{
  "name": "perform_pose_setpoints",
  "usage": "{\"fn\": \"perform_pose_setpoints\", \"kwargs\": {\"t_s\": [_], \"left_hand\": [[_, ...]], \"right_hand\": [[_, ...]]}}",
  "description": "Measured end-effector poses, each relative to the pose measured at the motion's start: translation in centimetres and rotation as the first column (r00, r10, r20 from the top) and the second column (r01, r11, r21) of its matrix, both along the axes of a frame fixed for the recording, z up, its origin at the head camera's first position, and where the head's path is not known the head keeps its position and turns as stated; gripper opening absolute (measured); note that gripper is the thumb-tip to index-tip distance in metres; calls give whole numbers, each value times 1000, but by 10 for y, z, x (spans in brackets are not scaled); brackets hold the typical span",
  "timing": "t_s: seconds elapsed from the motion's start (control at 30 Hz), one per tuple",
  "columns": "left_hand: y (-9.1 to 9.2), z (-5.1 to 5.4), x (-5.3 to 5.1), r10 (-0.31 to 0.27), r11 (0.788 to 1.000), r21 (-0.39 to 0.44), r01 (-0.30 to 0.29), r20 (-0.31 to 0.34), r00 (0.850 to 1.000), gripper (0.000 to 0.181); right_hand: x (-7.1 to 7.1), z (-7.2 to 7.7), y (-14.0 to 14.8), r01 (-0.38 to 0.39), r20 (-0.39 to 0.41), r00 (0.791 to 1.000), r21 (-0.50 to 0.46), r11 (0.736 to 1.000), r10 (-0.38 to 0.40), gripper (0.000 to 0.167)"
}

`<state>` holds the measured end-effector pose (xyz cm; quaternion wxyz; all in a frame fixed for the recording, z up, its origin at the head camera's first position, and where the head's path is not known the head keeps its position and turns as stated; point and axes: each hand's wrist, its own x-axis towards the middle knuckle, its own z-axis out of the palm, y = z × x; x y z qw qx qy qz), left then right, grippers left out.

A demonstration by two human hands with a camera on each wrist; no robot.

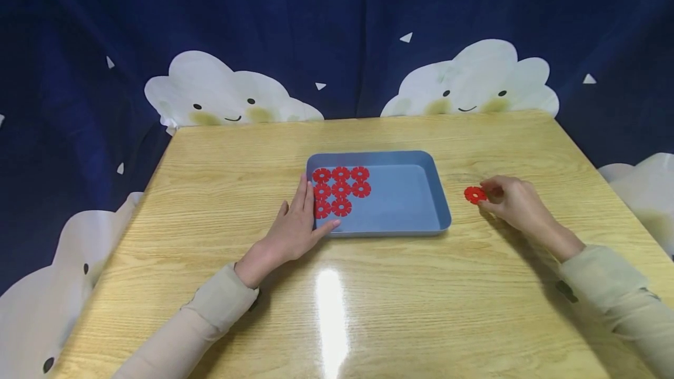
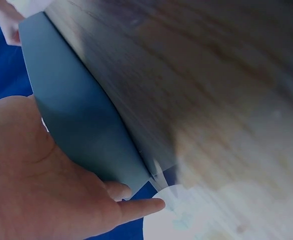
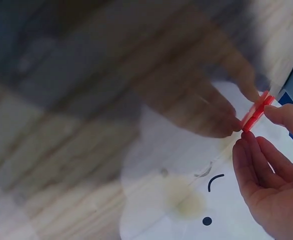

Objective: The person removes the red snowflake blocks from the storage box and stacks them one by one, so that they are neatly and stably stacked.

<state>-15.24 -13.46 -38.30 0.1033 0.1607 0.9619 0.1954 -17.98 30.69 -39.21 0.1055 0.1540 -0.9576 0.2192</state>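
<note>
My left hand (image 1: 295,230) lies with straight fingers along the left wall of a shallow blue-grey tray (image 1: 400,203), its thumb over the front rim. Seen from the left wrist, the palm (image 2: 41,175) is against the tray's outer wall (image 2: 81,110). Several red notched flower-shaped discs (image 1: 341,189) sit in rows at the tray's left side. Right of the tray, my right hand (image 1: 513,200) pinches another red disc (image 1: 475,195) by its edge. In the right wrist view, thumb and fingertips meet on that disc (image 3: 256,112), close to the tabletop.
The wooden table (image 1: 253,157) has a glossy surface with a bright reflection (image 1: 332,320) near the front. A dark blue curtain (image 1: 337,28) with white clouds hangs behind the table and down both sides.
</note>
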Motion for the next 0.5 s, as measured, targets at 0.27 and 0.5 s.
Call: {"fn": "perform_pose_setpoints", "kwargs": {"t_s": [0.27, 0.5], "left_hand": [[0, -1, 0, -4, 1000, 4, 4, -8, 1000, 103], [0, -1, 0, 1, 1000, -1, -1, -3, 1000, 102]], "right_hand": [[1, 16, -7, -2, 8, 1000, -34, 999, 2, 34], [-14, 35, -65, -111, -33, 993, -86, 990, 109, 30]]}}
